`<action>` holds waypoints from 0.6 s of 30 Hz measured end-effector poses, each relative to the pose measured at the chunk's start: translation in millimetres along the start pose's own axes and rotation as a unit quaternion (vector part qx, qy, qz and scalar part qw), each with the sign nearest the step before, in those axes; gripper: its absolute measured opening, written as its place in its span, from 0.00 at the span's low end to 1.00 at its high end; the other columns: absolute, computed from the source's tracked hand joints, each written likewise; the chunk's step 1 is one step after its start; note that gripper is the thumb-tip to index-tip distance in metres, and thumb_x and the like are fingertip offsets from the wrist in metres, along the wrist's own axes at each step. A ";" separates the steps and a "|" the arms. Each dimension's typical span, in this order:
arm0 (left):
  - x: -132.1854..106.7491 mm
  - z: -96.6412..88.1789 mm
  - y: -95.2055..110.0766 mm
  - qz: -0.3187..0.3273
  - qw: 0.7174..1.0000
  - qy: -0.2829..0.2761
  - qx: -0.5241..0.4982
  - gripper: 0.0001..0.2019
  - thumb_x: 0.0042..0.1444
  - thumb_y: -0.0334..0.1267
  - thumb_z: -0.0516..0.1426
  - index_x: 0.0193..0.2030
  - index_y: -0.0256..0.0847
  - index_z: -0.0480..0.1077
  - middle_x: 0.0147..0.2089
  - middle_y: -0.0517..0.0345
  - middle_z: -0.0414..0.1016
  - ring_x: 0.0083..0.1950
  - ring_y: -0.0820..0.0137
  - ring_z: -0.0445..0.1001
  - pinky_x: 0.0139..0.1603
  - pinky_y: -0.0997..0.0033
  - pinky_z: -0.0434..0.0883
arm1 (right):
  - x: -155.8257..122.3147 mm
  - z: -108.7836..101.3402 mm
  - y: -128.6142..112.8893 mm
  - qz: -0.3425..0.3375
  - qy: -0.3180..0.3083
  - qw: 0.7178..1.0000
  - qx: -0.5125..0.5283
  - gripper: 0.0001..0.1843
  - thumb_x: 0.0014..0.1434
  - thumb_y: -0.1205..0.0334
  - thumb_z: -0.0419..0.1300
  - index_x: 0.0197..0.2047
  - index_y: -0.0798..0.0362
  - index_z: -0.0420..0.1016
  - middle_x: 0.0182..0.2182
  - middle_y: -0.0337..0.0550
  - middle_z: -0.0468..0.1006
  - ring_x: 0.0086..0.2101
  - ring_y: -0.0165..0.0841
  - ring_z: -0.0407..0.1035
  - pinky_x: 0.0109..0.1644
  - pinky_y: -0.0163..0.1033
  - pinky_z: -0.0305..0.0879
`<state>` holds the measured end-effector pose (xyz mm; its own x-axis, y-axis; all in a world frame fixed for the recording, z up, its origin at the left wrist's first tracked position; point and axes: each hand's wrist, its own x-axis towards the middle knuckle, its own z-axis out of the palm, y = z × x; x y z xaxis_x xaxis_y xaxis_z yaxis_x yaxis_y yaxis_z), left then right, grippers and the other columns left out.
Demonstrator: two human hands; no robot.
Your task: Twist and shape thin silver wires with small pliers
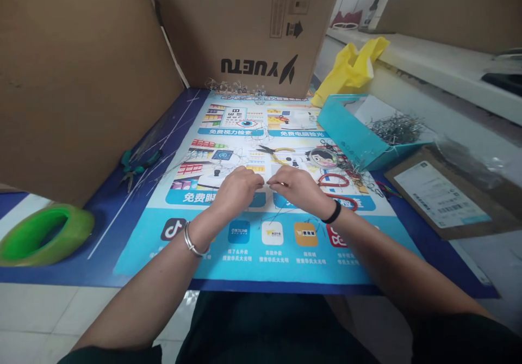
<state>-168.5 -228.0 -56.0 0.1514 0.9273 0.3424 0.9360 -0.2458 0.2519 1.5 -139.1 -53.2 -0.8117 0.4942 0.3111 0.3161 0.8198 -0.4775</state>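
The bare left hand (241,184) and bare right hand (297,185) pinch closed around a thin dark piece (279,183) (too small to identify); steady pinches should aid control.

Left hand (238,187) and right hand (294,185) just beside each other, fingers (256,179) pinched; forearms (157,277) converging forward.
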 end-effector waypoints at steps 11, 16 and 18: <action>-0.5 5.2 0.3 -0.043 0.999 -0.027 -0.003 0.10 0.57 0.29 0.52 0.33 0.39 0.75 0.33 0.52 0.75 0.38 0.64 0.72 0.39 0.66 0.67 | 2.0 5.8 9.0 0.161 -0.035 0.963 0.213 0.03 0.48 0.65 0.60 0.27 0.54 0.76 0.19 0.35 0.73 0.22 0.27 0.66 0.27 0.33 0.61; 2.6 4.7 -2.9 -0.106 0.984 -0.019 -0.140 0.08 0.54 0.30 0.54 0.33 0.41 0.76 0.34 0.58 0.77 0.38 0.68 0.73 0.40 0.70 0.67 | 0.4 7.0 7.5 0.225 -0.049 0.909 0.347 0.10 0.49 0.56 0.62 0.30 0.55 0.73 0.19 0.38 0.74 0.20 0.29 0.69 0.24 0.34 0.67; 3.3 5.4 -4.8 -0.132 0.971 -0.008 -0.198 0.06 0.53 0.31 0.56 0.31 0.41 0.75 0.33 0.60 0.77 0.35 0.70 0.73 0.38 0.72 0.67 | 0.0 6.8 6.3 0.237 -0.045 0.893 0.381 0.12 0.48 0.55 0.64 0.31 0.55 0.73 0.18 0.38 0.75 0.19 0.28 0.69 0.23 0.33 0.67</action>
<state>-170.8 -222.2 -61.0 -0.0699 0.9764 0.2043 0.7477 -0.0843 0.6587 0.1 -135.9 -61.8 -0.7230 0.6794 -0.1254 0.2367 0.0731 -0.9688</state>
